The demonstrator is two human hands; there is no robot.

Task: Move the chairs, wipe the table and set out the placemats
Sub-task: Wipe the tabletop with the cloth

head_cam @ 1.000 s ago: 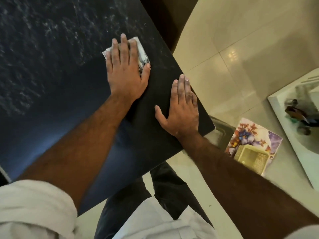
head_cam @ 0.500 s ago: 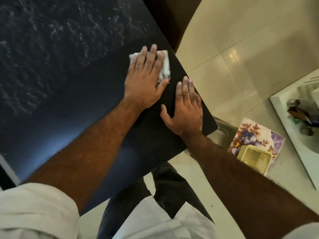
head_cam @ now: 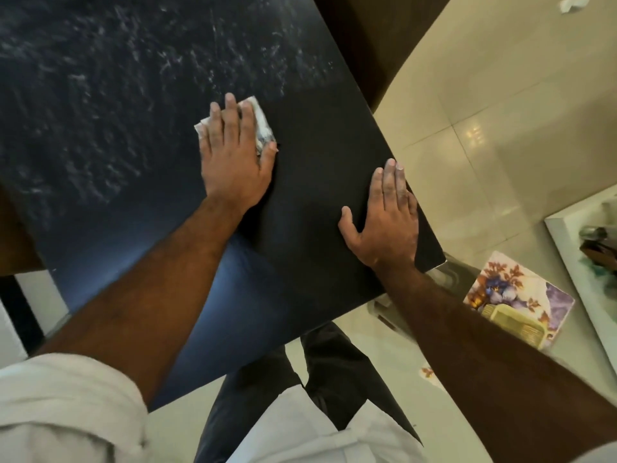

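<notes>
Head view looks straight down over the near corner of the table [head_cam: 334,155], whose top is black and smooth, with a bluish sheen along the part nearest my body. Across the far and left stretch of it lies a haze of whitish streaks and smears, while the patch around my hands shows plain, even black. My left hand [head_cam: 233,162] lies flat on a small folded cloth [head_cam: 262,123], fingers straight and close together, thumb out to the side, pressing it down onto the tabletop rather than gripping it; the cloth is white with some darker marking on it, and its edges stick out past my fingertips and beside my thumb. It sits right at the border between the streaky area and the black one. My right hand [head_cam: 384,222] rests palm down on the bare top near the right edge, well apart from the cloth, fingers straight and relaxed, holding nothing, its little finger just at the rim. Beyond that edge is pale tiled floor [head_cam: 467,105], and on it, near the table's corner, lies a flower-printed mat [head_cam: 500,285] with a ribbed yellowish piece [head_cam: 514,320] on top of it.
</notes>
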